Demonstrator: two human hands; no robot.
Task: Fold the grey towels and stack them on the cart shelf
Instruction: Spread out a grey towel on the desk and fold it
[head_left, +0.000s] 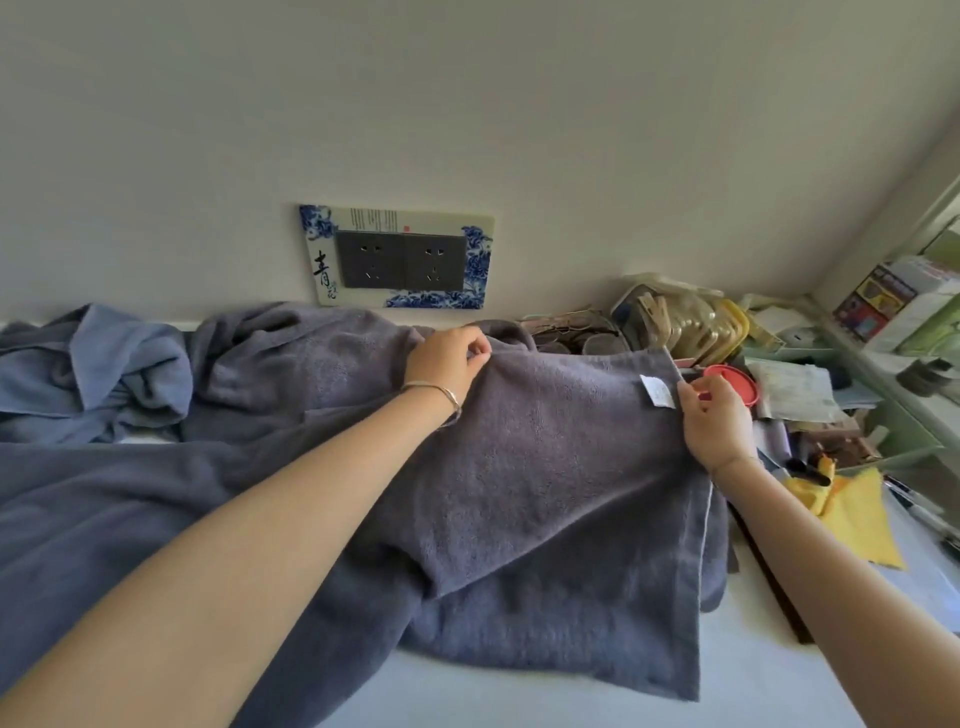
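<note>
While the grey towel (545, 467) lies half-folded on the pale surface (519, 709), left grip (449, 358) and right grip (714, 415) each pinch its far edge, apparently squaring the fold.

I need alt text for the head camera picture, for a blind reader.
A left hand and a right hand pinch the far corners of a grey towel, the right beside its white label. More grey towels and a blue cloth lie left of it, a wall socket behind, a yellow cloth right.
</note>
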